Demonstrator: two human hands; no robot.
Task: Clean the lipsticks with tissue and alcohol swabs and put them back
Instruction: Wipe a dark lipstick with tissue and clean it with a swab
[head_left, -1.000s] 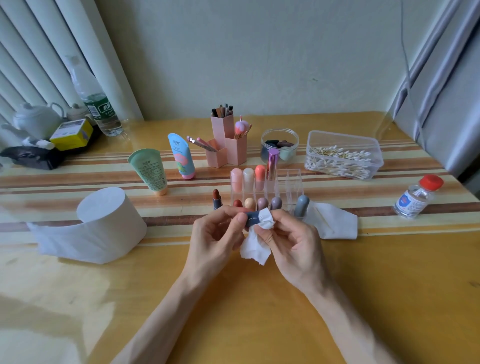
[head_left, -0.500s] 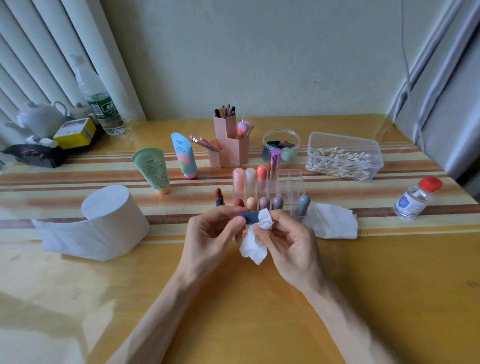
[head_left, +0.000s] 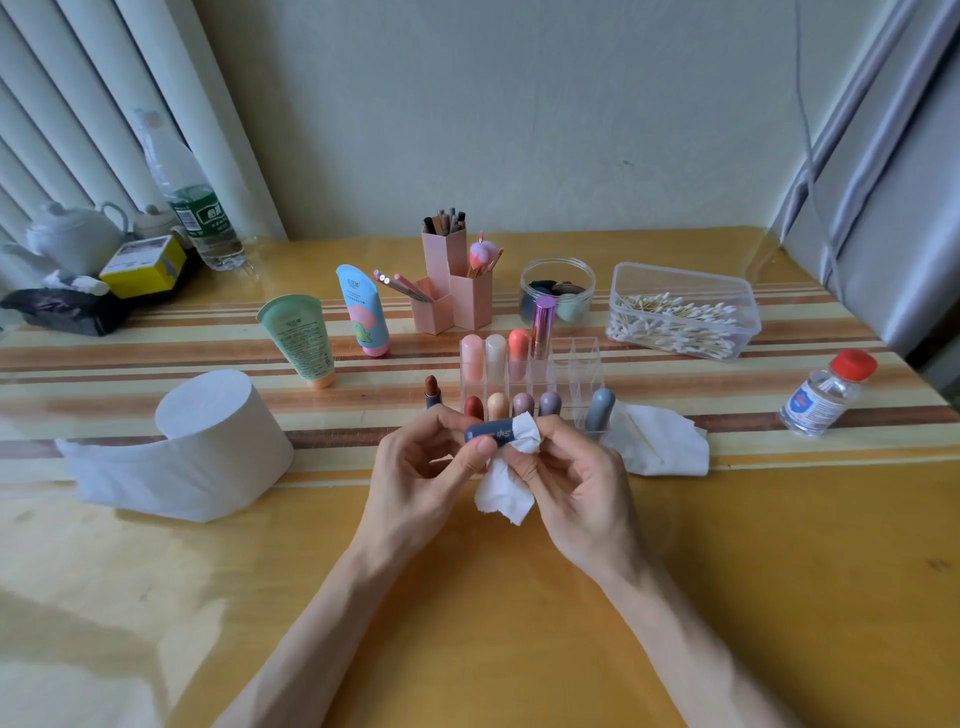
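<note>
Centrally, a clear rack holds pastel lipsticks; left hand grips a dark-blue lipstick tube, right hand pinches crumpled tissue over its end.

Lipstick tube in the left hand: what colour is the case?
Dark blue-grey lipstick tube with pale lettering; the head view shows it best.

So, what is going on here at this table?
A person is cleaning lipsticks at a wooden table. The left hand pinches a dark blue lipstick piece (tube or cap, I cannot tell), and the right hand holds a tissue wrapped over its end. An uncapped reddish lipstick stands beside the clear organizer, where other lipsticks stand in slots. A tissue roll, a box of cotton swabs and a small bottle with a red cap are nearby.
</note>
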